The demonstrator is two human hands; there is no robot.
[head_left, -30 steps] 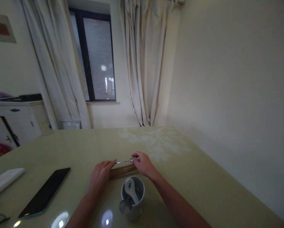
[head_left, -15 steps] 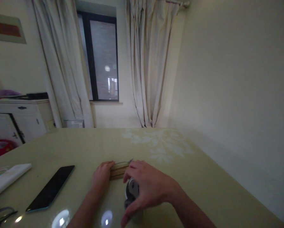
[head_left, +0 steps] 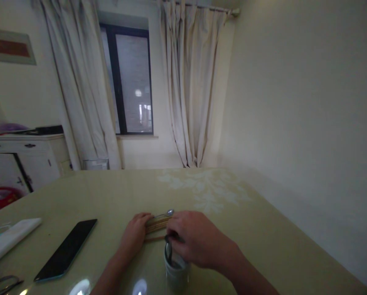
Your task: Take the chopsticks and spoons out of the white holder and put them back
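Observation:
My left hand (head_left: 137, 230) rests on the table with its fingers closed over the left ends of several wooden chopsticks (head_left: 156, 226). A metal spoon (head_left: 168, 213) lies just beyond them, its handle end at my left fingertips. One chopstick (head_left: 155, 239) lies a little apart, nearer to me. To the right, my right hand (head_left: 191, 237) pinches a dark utensil (head_left: 168, 250) at the mouth of a pale grey-green cup (head_left: 177, 276). Its lower part reaches into the cup; my fingers hide its top, and its kind cannot be made out. The cup stands upright.
A black phone (head_left: 67, 249) lies left of my left arm. Farther left are a white flat object (head_left: 13, 237) and a dark cable (head_left: 5, 282). The pale green table (head_left: 116, 192) reaches toward the curtained window, with a wall along its right side.
My right hand has gone from spread over the cup to pinching the dark utensil at its rim. The view tilted up slightly. One chopstick now lies apart from the bundle.

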